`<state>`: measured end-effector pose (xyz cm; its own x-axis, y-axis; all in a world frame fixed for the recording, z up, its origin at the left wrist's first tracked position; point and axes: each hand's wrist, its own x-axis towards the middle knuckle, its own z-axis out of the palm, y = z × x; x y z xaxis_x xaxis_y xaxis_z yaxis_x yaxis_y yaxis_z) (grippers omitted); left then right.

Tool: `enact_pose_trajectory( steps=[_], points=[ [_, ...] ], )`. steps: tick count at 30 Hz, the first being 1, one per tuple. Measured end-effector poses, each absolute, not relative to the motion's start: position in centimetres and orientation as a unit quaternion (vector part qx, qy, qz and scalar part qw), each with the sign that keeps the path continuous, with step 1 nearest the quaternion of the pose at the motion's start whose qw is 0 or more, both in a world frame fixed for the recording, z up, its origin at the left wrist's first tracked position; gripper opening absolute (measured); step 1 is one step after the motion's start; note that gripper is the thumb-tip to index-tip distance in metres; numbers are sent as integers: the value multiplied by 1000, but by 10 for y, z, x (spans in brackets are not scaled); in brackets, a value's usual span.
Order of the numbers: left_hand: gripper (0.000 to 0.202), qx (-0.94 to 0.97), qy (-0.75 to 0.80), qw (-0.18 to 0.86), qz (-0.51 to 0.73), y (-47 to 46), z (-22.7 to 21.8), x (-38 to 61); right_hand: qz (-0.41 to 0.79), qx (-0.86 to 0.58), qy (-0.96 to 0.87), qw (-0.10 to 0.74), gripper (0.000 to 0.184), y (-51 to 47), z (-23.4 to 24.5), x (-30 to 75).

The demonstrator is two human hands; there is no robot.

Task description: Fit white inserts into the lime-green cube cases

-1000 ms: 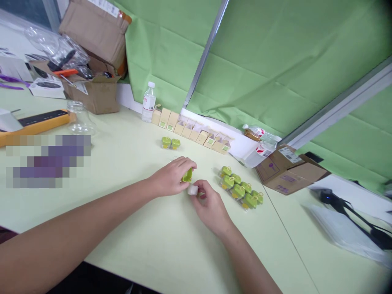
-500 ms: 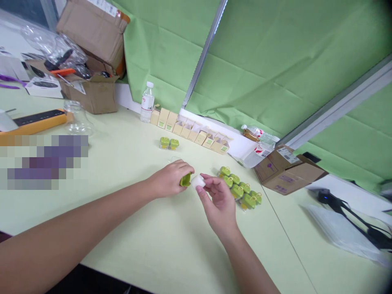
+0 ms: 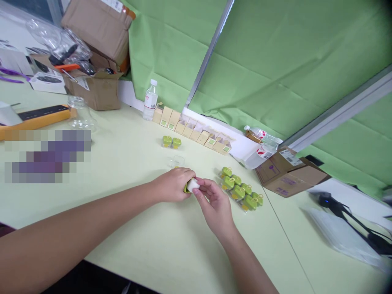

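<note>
My left hand [image 3: 172,185] is closed around a small green case [image 3: 185,188] just above the pale green table [image 3: 147,245]. My right hand [image 3: 214,204] pinches a small white piece [image 3: 193,184] that touches the open end of the green case. Just right of my hands lies a cluster of several green cases in clear wrap [image 3: 241,190]. A clear plastic lid [image 3: 177,161] lies just beyond my left hand, and two more green cases [image 3: 171,141] stand farther back.
A row of small tan cartons [image 3: 191,131] lines the back wall beside a water bottle [image 3: 150,101]. Cardboard boxes stand at the back left [image 3: 94,87] and at the right [image 3: 290,171]. A glass jar [image 3: 80,112] and an orange box [image 3: 36,118] are on the left.
My right hand has brought the white piece leftward up against the green case in my left hand. The view has shifted slightly.
</note>
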<state>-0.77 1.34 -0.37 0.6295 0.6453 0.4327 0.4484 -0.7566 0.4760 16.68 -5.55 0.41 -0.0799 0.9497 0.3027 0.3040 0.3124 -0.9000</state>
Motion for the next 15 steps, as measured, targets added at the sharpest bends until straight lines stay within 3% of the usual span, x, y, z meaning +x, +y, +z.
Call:
enact_pose_trajectory(
  steps=[9,15],
  points=[
    [36,892,299,198,274,9,-8,-9,334,-496,-678,427,21,-55,2,163],
    [36,886,303,213,278,7,-3,-10,330,-491,-671,446,25,-57,4,162]
  ],
)
